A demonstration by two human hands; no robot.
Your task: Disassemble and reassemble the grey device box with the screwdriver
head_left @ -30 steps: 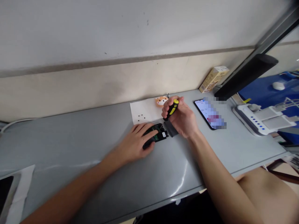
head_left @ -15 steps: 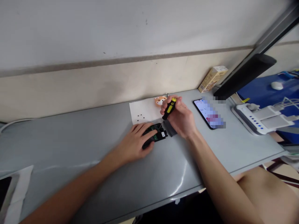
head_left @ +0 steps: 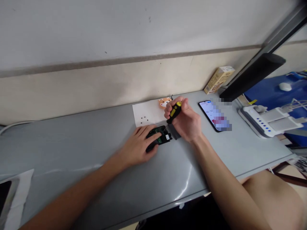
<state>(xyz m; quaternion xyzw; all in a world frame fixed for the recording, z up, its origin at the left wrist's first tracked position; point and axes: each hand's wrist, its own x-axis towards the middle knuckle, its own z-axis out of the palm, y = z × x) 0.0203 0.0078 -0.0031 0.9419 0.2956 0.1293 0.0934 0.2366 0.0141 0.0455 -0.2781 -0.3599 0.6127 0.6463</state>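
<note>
An opened black device (head_left: 167,138) with a green circuit board and a small white label lies on the grey desk; I cannot make out its exact kind. My left hand (head_left: 140,143) is laid over its left end, fingers across the top and thumb along the near side, gripping it. In my right hand (head_left: 185,119) is a black and yellow screwdriver (head_left: 175,111), its handle held in curled fingers. The shaft slants down to the device's upper right part, where the tip is too small to see. Beneath my right hand sits a dark flat piece (head_left: 174,131), partly covered.
Several tiny dark screws (head_left: 144,120) lie on a white sheet (head_left: 137,111), beside an orange dog-face item (head_left: 165,103). Rightward are a phone (head_left: 211,115), a carton (head_left: 219,80), a black post (head_left: 254,76) and a power strip (head_left: 256,123). A wall runs behind the desk.
Both hands stay in nearly the same place, with the screwdriver still at the device. The view has shifted very slightly; otherwise little differs.
</note>
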